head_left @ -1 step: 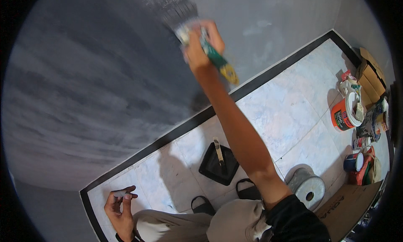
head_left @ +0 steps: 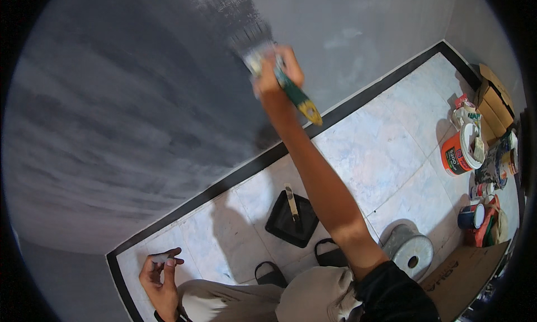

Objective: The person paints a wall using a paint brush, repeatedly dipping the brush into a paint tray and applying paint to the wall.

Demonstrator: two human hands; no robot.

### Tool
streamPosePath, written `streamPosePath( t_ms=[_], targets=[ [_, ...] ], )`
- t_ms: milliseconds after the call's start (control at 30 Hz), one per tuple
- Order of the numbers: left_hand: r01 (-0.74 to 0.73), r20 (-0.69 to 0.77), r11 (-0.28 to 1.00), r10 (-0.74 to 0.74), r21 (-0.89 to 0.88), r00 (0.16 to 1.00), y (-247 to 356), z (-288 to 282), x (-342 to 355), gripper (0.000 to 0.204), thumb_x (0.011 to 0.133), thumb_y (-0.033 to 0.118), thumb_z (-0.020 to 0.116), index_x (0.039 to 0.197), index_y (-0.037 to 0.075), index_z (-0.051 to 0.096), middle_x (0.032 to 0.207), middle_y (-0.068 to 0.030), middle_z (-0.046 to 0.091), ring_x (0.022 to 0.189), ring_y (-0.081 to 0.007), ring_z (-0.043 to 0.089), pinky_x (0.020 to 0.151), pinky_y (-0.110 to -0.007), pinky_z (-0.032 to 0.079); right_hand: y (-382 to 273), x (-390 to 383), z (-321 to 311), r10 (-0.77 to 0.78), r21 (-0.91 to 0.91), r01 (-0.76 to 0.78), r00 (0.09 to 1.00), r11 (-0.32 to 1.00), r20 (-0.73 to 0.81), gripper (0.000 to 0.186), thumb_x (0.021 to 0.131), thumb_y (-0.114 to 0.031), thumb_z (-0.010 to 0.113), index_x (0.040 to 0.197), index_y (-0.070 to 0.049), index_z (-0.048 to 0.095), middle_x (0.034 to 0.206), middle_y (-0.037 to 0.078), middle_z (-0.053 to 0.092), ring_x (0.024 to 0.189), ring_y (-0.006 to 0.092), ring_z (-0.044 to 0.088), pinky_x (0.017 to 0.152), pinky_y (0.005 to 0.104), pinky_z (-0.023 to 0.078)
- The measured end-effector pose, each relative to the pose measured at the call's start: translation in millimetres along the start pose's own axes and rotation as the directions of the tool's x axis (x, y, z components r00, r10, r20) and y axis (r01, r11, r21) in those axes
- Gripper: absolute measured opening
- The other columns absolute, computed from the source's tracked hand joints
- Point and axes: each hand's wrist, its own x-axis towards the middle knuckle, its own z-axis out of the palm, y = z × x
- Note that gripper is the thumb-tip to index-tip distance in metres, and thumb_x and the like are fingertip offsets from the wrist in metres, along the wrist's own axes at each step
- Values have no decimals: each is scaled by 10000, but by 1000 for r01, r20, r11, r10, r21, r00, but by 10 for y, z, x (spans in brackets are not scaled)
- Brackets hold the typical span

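My right hand (head_left: 274, 73) grips a wide paintbrush with a green and yellow handle (head_left: 296, 93). Its blurred bristles press on the wall (head_left: 112, 87), on a dark, streaky painted patch bordering lighter grey. At the lower left, the fingers of my left hand (head_left: 161, 277) are closed on a small grey object (head_left: 163, 258) too unclear to name. Below my right forearm, a black paint tray (head_left: 278, 228) lies on the tiled floor with a smaller brush (head_left: 291, 202) across it.
A dark baseboard (head_left: 380, 84) runs along the wall's foot. An orange-and-white bucket (head_left: 456, 154), a blue can (head_left: 467, 216), several containers and cardboard boxes (head_left: 492, 101) crowd the right side. A round metal stool (head_left: 403, 249) stands behind my right elbow. Dark sandals (head_left: 330, 255) show below.
My right hand and the brush have moved down and slightly to the right along the wall. My left hand has stayed in place.
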Motion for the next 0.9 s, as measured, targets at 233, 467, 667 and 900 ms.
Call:
streamPosePath(
  t_ms=[233,467,667,900],
  targets=[
    [-25,17,1000,24,17,1000,112,-42,-53,184,990,139,673,968,-43,658,1010,-189,762,827,-198,705,812,-336,538,-109,-445,-650,299,24,-304,946,952,122,102,1031,-136,524,985,-80,596,680,32,609,506,90,555,427,262,410],
    [-32,27,999,33,-41,999,18,3,15,168,989,125,675,941,-33,643,1020,-189,766,810,-188,707,803,-326,533,-1333,505,507,-49,310,-35,965,950,259,131,1004,-194,575,967,-73,610,652,38,583,494,115,559,445,285,436],
    [-66,-11,998,66,-21,998,-56,-120,10,185,991,136,678,920,-27,627,998,-183,770,794,-184,707,796,-321,529,-411,141,230,217,190,-234,971,954,103,176,1024,-184,544,911,-63,604,652,41,576,486,82,521,401,249,361],
    [-68,16,996,69,-66,998,22,-61,-40,168,997,125,670,947,-32,632,1016,-184,761,794,-174,688,777,-321,537,-194,-40,-268,83,-86,-72,987,994,137,164,1010,-175,542,947,-51,629,687,63,609,478,110,532,422,277,402]
  ],
)
